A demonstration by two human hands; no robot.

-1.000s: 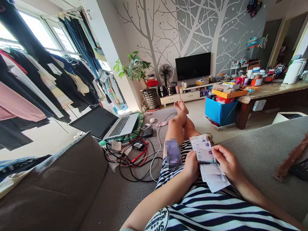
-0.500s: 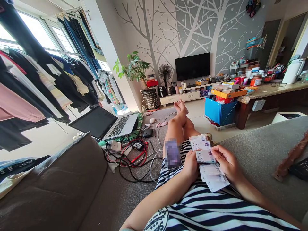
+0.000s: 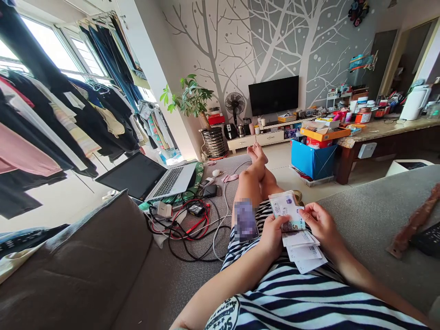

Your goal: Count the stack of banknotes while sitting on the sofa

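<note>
Over my lap, my left hand [image 3: 272, 236] grips a small stack of printed banknotes [image 3: 282, 203], its thumb lying across their front. A figure 5 shows on the lower part of one note. With thumb and fingers, my right hand [image 3: 322, 225] pinches the right edge of a front note at the stack. Below the stack, several mostly white slips [image 3: 307, 257] fan out over the striped clothing [image 3: 275, 293]; whether they join the held notes is hidden. A phone [image 3: 246, 222], its screen blurred out, rests on my thigh to the left.
To the left on the grey sofa [image 3: 202, 293] are an open laptop [image 3: 175, 180], tangled cables [image 3: 187, 231] and a white charger [image 3: 162, 209]. A blue box [image 3: 313, 160] stands by a cluttered table [image 3: 385, 130]. At the far right lies a brown strip [image 3: 414, 224].
The front of the stack looks different: a note with a 5 now shows where a portrait note was. My right hand has shifted slightly up, still pinching. The view has turned slightly.
</note>
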